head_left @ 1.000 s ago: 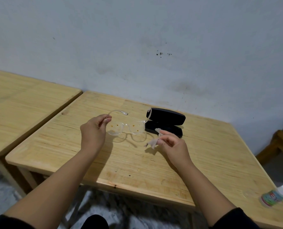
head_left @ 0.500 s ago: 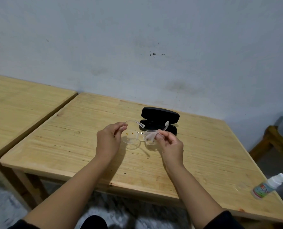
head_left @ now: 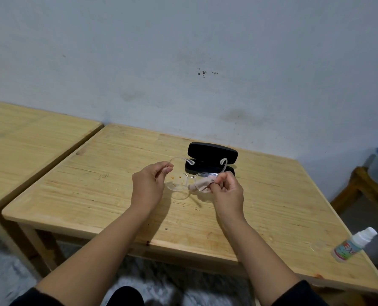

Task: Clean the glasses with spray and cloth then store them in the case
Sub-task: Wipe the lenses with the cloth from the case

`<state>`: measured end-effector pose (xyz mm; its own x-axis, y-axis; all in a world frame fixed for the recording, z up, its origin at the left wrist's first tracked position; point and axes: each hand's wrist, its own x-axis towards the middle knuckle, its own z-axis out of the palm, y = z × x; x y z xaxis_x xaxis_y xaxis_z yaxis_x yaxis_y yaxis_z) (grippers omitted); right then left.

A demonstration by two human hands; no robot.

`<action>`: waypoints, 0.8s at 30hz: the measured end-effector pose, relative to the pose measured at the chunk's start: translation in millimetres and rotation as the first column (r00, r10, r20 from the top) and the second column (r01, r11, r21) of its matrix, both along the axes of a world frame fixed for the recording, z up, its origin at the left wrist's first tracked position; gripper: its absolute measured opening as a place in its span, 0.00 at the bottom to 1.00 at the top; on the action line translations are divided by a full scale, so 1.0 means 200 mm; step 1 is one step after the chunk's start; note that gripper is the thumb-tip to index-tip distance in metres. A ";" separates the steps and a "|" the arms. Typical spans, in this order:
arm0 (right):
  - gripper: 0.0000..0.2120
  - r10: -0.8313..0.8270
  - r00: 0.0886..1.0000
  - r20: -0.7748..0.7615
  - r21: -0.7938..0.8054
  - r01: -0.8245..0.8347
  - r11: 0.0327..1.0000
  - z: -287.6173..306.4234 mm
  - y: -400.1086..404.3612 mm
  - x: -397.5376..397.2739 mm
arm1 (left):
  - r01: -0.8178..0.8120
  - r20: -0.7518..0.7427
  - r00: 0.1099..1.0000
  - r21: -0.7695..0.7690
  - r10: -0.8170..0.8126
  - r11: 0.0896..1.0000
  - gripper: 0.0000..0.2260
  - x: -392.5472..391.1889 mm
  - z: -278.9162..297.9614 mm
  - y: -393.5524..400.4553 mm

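My left hand (head_left: 149, 184) pinches the glasses (head_left: 187, 181) at the left lens rim, held just above the bench (head_left: 95, 195). My right hand (head_left: 226, 191) has its grip clamped on the cloth (head_left: 200, 184), pressed to the right lens. Orange specks sit on the left lens, not yet wiped. Risks, as I judge: one-corner hold lets the frame twist or slip under rubbing; grit could scratch. The case (head_left: 212, 159) is open just behind, the spray (head_left: 353, 245) well apart at the bench edge, could roll off.
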<state>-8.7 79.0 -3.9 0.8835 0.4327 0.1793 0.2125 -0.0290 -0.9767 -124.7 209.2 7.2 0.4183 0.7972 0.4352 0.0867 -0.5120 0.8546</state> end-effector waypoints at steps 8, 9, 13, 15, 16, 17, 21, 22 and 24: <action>0.11 0.039 0.999 -0.032 -0.013 -0.040 0.999 0.03 -0.05 -0.02 | 0.019 0.027 0.999 0.008 -0.019 1.000 0.06 0.01 0.02 0.00; 0.11 0.042 0.999 -0.033 0.001 -0.042 0.999 0.03 -0.06 -0.03 | 0.023 0.028 0.999 0.011 -0.023 1.000 0.06 0.01 0.02 0.00; 0.07 0.009 1.000 -0.013 0.032 -0.009 0.999 0.03 -0.07 -0.03 | 0.034 0.026 0.999 0.045 -0.035 0.998 0.06 0.00 0.03 -0.02; 0.08 -0.041 0.999 -0.019 0.054 0.042 0.998 0.03 -0.07 -0.03 | 0.040 0.030 0.999 0.046 -0.041 0.998 0.06 0.00 0.02 -0.02; 0.08 -0.062 0.997 -0.037 0.075 0.065 0.995 0.03 -0.06 -0.04 | 0.046 0.029 0.998 0.053 -0.047 0.998 0.06 0.00 0.02 -0.03; 0.07 -0.083 0.995 -0.062 0.095 0.089 0.992 0.03 -0.06 -0.04 | 0.053 0.026 0.998 0.068 -0.055 0.996 0.06 0.01 0.02 -0.03; 0.05 -0.176 0.968 -0.179 0.147 0.204 0.968 0.05 -0.06 -0.05 | 0.077 0.036 0.996 0.130 -0.083 0.988 0.06 0.03 0.02 -0.06; 0.06 -0.185 0.962 -0.201 0.161 0.219 0.962 0.05 -0.06 -0.05 | 0.080 0.039 0.996 0.141 -0.086 0.987 0.06 0.03 0.02 -0.07; 0.06 -0.192 0.953 -0.236 0.171 0.235 0.957 0.06 -0.06 -0.05 | 0.082 0.046 0.995 0.157 -0.090 0.984 0.06 0.04 0.02 -0.07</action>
<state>-19.2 67.6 7.3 0.9780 0.2054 0.0366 0.0067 0.1445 -0.9895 -115.9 194.4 10.5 0.4559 0.6803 0.5739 -0.0063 -0.6423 0.7664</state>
